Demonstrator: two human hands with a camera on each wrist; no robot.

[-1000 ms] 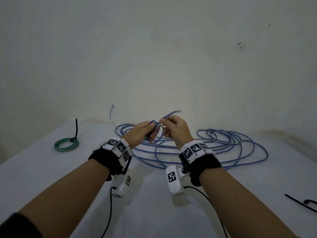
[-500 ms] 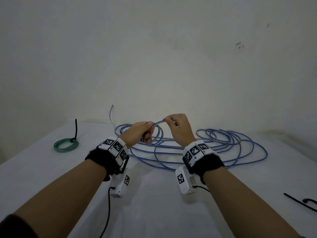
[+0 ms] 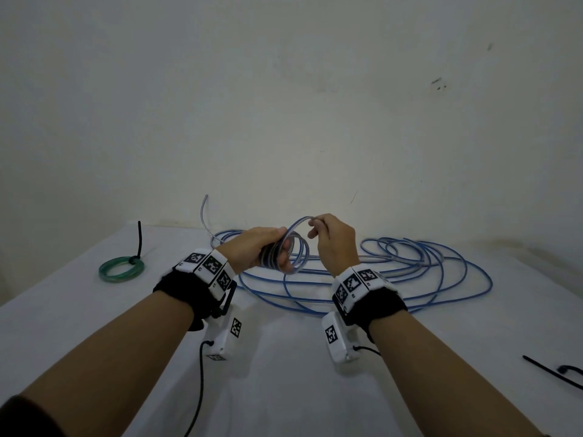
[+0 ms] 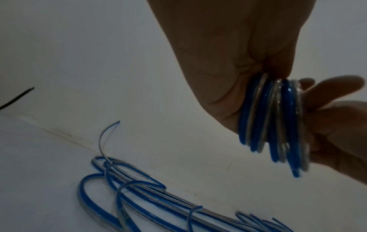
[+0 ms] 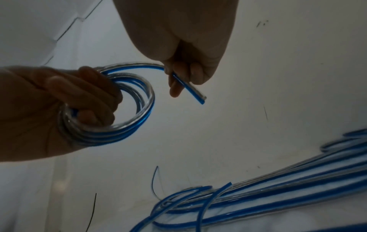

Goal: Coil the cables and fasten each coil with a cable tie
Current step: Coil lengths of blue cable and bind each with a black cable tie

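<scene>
My left hand [image 3: 268, 250] grips a small coil of blue and clear cable [image 3: 295, 252] above the table, with several turns wrapped around its fingers [image 5: 85, 97]; the turns show as a stack in the left wrist view [image 4: 272, 122]. My right hand [image 3: 328, 234] pinches the free end of that cable [image 5: 188, 87] just up and right of the coil, the cut tip poking out below the fingers. More blue cable [image 3: 426, 269] lies in loose loops on the table behind both hands.
A green coil [image 3: 121, 270] fastened with a black tie [image 3: 139, 238] lies at the far left of the white table [image 3: 284, 373]. Loose black cable ties [image 3: 555, 372] lie at the right edge. A pale wall [image 3: 284, 105] closes the table's back.
The right hand has lifted the free cable end up and over, adding to the coil. The left hand turned slightly and the coil in it now shows as open rings.
</scene>
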